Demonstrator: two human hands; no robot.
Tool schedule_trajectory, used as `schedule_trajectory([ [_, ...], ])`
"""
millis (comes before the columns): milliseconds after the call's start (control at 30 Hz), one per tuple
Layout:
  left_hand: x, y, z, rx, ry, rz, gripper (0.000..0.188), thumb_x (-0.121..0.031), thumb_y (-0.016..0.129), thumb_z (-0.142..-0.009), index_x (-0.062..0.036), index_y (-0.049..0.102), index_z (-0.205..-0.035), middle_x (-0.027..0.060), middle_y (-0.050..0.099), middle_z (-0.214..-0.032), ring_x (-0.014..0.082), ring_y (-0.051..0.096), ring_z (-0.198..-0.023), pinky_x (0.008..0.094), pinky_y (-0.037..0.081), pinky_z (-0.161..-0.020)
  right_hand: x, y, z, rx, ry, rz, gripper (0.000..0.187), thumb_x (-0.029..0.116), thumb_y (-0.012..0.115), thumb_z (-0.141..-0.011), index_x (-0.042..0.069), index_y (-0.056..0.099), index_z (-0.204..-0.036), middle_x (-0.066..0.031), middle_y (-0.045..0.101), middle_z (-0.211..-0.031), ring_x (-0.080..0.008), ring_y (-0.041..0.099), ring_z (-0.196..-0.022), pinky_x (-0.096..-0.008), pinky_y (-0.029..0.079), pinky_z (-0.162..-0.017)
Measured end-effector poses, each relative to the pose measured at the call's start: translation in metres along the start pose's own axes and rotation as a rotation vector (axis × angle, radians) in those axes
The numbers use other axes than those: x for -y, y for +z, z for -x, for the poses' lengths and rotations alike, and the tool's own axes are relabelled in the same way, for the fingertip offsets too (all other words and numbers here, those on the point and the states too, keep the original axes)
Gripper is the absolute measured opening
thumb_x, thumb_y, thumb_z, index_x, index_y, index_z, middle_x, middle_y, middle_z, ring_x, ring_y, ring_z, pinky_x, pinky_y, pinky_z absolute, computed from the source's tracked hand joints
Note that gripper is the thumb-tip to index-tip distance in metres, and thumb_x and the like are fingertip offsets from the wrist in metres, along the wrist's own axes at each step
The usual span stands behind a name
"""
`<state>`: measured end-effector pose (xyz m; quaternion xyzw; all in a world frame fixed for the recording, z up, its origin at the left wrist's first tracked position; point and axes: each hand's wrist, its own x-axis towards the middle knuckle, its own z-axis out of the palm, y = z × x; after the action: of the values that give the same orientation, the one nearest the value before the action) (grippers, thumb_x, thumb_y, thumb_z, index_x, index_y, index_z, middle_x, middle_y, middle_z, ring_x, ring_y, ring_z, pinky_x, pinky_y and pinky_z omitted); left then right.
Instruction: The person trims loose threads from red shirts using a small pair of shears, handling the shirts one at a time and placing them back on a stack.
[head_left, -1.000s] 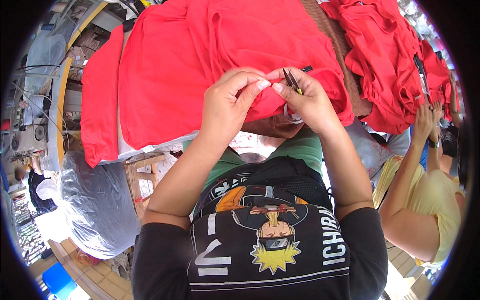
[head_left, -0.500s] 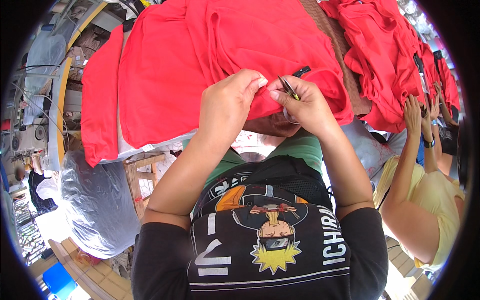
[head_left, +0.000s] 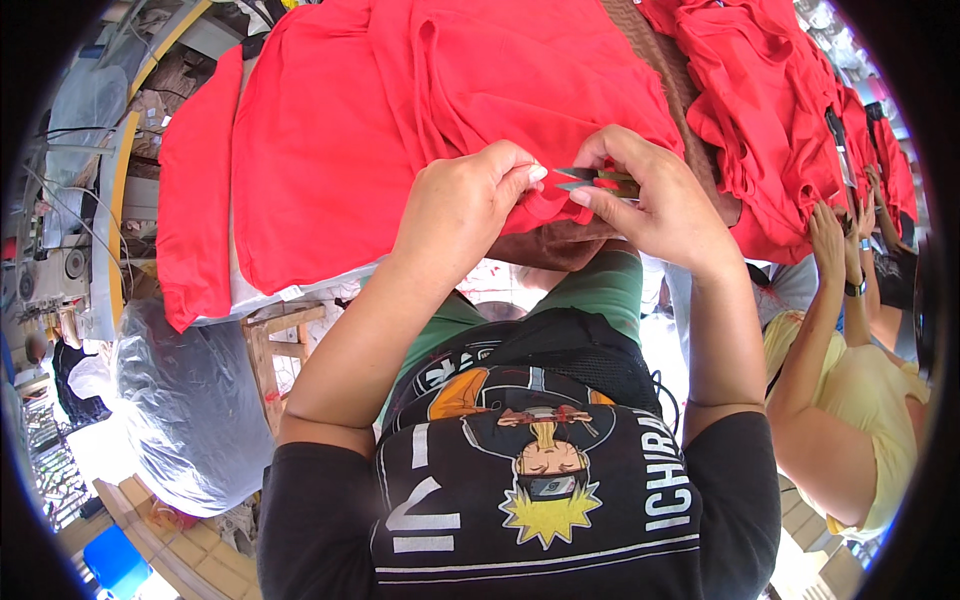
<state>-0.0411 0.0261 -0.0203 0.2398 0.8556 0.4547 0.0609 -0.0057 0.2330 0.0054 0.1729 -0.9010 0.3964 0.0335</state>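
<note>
A red garment (head_left: 480, 90) lies spread over the work surface in front of me, its near edge hanging over the front. Thumb and fingertips of my left hand (head_left: 458, 205) are pinched together at that edge, on the red cloth or a thread too fine to make out. In my right hand (head_left: 665, 205) is a pair of thread snips (head_left: 578, 178). Their dark blades stand apart and point left, close to the left fingertips. My right fingers partly cover the snips' handles.
Another red garment heap (head_left: 755, 110) lies at the right, where a co-worker in a yellow top (head_left: 850, 430) has hands on it. Brown cloth (head_left: 550, 245) shows beneath my garment. A plastic-wrapped bundle (head_left: 185, 400) and a wooden stool (head_left: 275, 350) stand at the left.
My right hand has come off the cloth edge and moved slightly right. The snips have turned from lying across the palm to pointing left, blades apart. The left hand keeps its pinch.
</note>
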Motion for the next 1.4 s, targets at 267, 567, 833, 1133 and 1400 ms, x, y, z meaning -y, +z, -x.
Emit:
schedule_trajectory([
  [267,0.004,0.004,0.0,-0.084,0.146,-0.039,0.019,-0.024,0.063,-0.09,-0.0049,0.061,-0.088,0.0099,0.068,-0.072,0.0281,0.067,-0.065,0.0378,0.051,-0.056,-0.001,-0.003,-0.008,0.076,-0.11,0.099,0.018,0.016,0.071,-0.08,0.003,0.061,-0.087,-0.0113,0.061,-0.08,-0.0309,0.062,-0.074,-0.0378,0.047,-0.063],
  [567,-0.003,0.0,0.0,0.003,0.048,-0.146,0.017,-0.018,0.063,-0.091,-0.002,0.064,-0.095,0.0125,0.069,-0.079,0.0201,0.07,-0.074,0.0295,0.054,-0.064,0.001,0.001,-0.013,0.09,-0.171,0.132,0.016,0.017,0.071,-0.078,0.005,0.061,-0.085,-0.0112,0.062,-0.08,-0.0331,0.061,-0.073,-0.0412,0.047,-0.062],
  [833,-0.003,0.0,0.0,-0.005,0.046,-0.064,0.014,-0.014,0.061,-0.092,-0.0009,0.063,-0.096,0.0113,0.071,-0.082,0.0184,0.071,-0.076,0.0285,0.055,-0.067,0.008,-0.005,-0.013,0.139,-0.164,0.223,0.015,0.016,0.069,-0.078,0.007,0.061,-0.085,-0.0101,0.063,-0.081,-0.033,0.062,-0.075,-0.0422,0.047,-0.062],
  [1133,-0.005,0.0,0.001,-0.007,0.015,-0.1,0.013,-0.013,0.061,-0.092,-0.0009,0.063,-0.096,0.0106,0.071,-0.083,0.0173,0.07,-0.077,0.0277,0.055,-0.067,0.01,0.0,-0.014,0.114,-0.198,0.28,0.016,0.018,0.069,-0.077,0.007,0.06,-0.084,-0.0083,0.063,-0.081,-0.0317,0.063,-0.076,-0.0425,0.048,-0.061],
  [1400,-0.019,-0.038,0.004,0.144,0.243,-0.061,0.018,-0.02,0.065,-0.088,-0.0021,0.068,-0.087,0.0113,0.071,-0.087,0.0205,0.066,-0.088,0.0327,0.049,-0.077,0.016,-0.004,-0.01,0.124,-0.214,0.372,0.015,0.018,0.069,-0.077,0.007,0.059,-0.082,-0.0085,0.063,-0.079,-0.0306,0.064,-0.073,-0.0413,0.049,-0.061],
])
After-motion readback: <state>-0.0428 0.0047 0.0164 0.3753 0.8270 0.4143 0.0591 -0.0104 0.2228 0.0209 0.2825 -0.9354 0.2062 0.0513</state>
